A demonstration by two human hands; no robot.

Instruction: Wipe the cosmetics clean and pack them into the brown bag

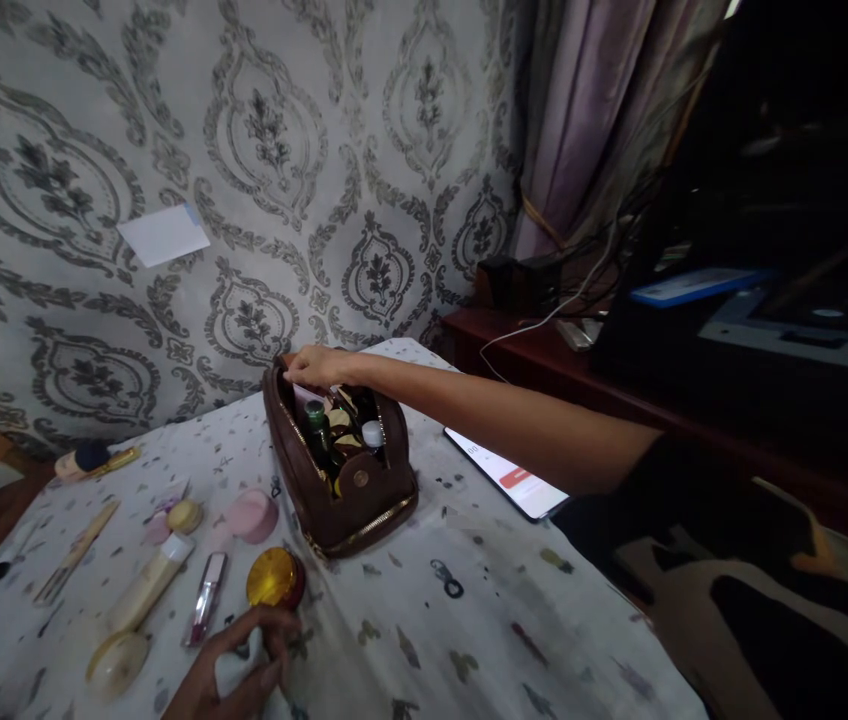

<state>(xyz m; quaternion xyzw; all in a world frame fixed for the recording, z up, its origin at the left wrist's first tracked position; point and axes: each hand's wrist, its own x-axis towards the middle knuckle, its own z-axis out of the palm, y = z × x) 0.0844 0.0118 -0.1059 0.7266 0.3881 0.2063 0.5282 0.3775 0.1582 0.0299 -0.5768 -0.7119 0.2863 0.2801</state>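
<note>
A brown zippered makeup bag (pixel 341 525) stands open on the cloth, packed with a dark green bottle (pixel 316 425), a white-capped container (pixel 372 434) and other items. Across the bag reaches my right hand (pixel 317 367), its fingers curled at the far rim; the fingertips are partly hidden. My left hand (pixel 244 665) is low in the view, closed around a small white object (pixel 238 662) whose kind I cannot make out. Just beyond its fingers lies a round amber jar (pixel 274 578). A lip gloss tube (pixel 206 598) and a cream tube (pixel 152 580) lie to its left.
A pink round container (pixel 252 514), a small yellowish-lidded jar (pixel 185 516), a brush (pixel 77 550) and a pale rounded item (pixel 116 662) lie on the patterned tablecloth (pixel 394 630). A lit phone (pixel 506 478) rests under my right forearm. A dark red cabinet (pixel 529 350) borders the right.
</note>
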